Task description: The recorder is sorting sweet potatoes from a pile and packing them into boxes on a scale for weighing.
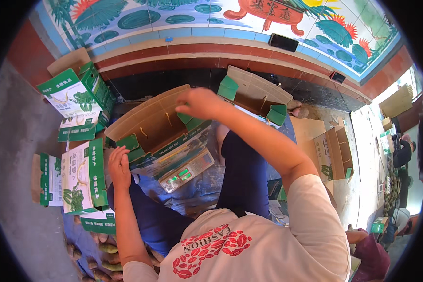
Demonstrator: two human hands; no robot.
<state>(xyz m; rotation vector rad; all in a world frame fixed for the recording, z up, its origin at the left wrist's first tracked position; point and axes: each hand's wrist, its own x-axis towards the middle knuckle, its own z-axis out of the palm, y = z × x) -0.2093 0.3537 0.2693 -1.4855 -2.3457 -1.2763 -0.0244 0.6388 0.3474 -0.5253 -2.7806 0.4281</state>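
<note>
An open cardboard box (157, 122), brown inside with a printed outer side and green end flaps, stands in front of me between my legs. My left hand (120, 167) is at its left end, fingers stretched out and touching the green flap (135, 149). Over its right end, my right hand (199, 103) has its fingers bent and closed near the other green flap (191, 123); what they hold, if anything, is hidden. Two short yellowish cords show on the box's inner wall. A weighing scale (188, 171) with lit green displays sits close against the box on my side.
A second open box (256, 94) stands at the back right. Green-and-white cartons (80, 101) are piled on the left, above long root vegetables (103, 263) on a blue sheet. Brown cartons (331, 150) stand to the right. A painted tile wall (197, 21) rises ahead. Another person (371, 254) is at lower right.
</note>
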